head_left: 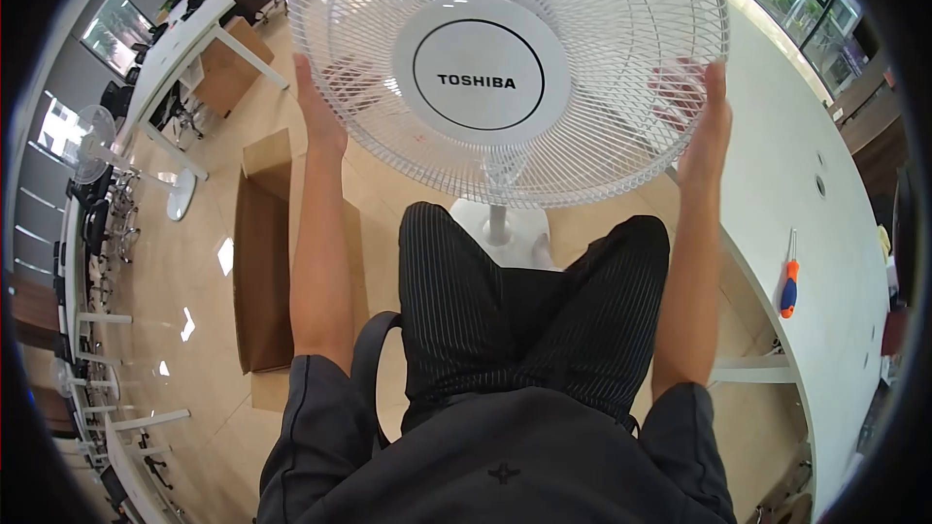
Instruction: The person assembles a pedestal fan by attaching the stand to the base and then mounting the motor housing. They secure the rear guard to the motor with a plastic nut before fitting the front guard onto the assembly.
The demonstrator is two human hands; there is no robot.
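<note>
A white fan guard with a round TOSHIBA badge at its centre fills the top of the view, facing me. My left hand grips the guard's left edge, thumb outside and fingers showing through the wires behind it. At the opposite edge my right hand holds on the same way. Pale fan blades show faintly through the wires. Below the guard, between my knees, stand the white pole and base, partly hidden by the guard.
An open cardboard box lies on the floor to my left. On the white table at right rests an orange and blue screwdriver. Another white fan stands far left, near desks and chairs.
</note>
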